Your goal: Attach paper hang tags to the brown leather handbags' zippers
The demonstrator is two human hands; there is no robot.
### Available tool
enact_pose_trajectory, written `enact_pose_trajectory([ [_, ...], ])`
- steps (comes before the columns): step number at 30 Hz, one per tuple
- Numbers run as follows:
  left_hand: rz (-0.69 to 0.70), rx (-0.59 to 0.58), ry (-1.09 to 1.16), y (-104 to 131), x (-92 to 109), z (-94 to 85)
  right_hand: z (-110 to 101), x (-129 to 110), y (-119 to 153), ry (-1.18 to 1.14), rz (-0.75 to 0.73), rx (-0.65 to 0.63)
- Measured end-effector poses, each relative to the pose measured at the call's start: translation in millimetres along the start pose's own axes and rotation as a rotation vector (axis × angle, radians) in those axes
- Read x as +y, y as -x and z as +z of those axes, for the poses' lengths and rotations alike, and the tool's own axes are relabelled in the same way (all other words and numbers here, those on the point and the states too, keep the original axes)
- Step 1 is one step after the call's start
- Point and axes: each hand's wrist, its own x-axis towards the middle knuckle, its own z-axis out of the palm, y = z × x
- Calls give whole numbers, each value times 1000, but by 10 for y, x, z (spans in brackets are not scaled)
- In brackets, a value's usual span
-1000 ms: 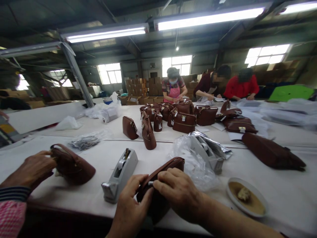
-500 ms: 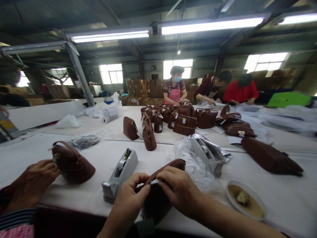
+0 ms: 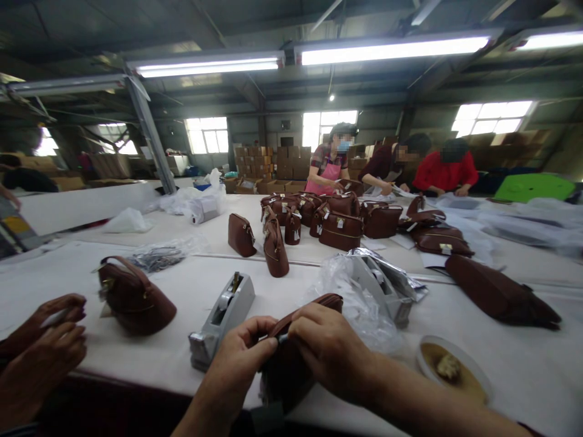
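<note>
A dark brown handbag (image 3: 288, 373) stands tilted at the table's front edge, between my hands. My left hand (image 3: 243, 361) is closed on its upper left edge, thumb and fingers pinching the rim. My right hand (image 3: 328, 349) is closed over the bag's top, fingertips bent down near the zip line. A small pale bit (image 3: 282, 338) shows at those fingertips; its kind cannot be made out. The bag's lower front lies in shadow. Just left of my left hand is a grey tape dispenser (image 3: 223, 321).
Another brown handbag (image 3: 136, 297) stands at left beside a co-worker's hands (image 3: 50, 340). Crumpled clear plastic (image 3: 350, 297) and a second tape dispenser (image 3: 382, 291) lie beyond my right hand. A shallow dish (image 3: 450, 370) sits at right. Several handbags (image 3: 339, 227) stand farther back, with people behind.
The co-worker's hands at left have drawn away from the handbag there. My right fingers have shifted slightly on my bag, and less of the pale bit shows. The person opposite leans right.
</note>
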Motion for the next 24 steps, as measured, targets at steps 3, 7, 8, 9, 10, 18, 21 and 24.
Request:
enact_pose_trajectory([
  [3,-15,-10,26,-16,-4,-18,-38,45,-29,127,-266,-65],
  [7,-7,0,11,-29,-14,-37,-20,145,-54,145,-215,-47],
  [8,-5,6,5,-31,-19,-41,-14,160,-55,143,-192,-49],
  [9,-5,12,2,-32,-24,-44,-13,168,-55,141,-179,-57],
  [10,-4,19,-2,-31,-28,-45,-17,168,-52,137,-171,-63],
  [18,84,93,-145,53,25,52,-63,173,33,136,-11,96],
  [21,123,110,-219,70,36,66,-34,188,86,109,21,122],
  [24,158,116,-305,67,20,55,-31,160,133,65,10,164],
])
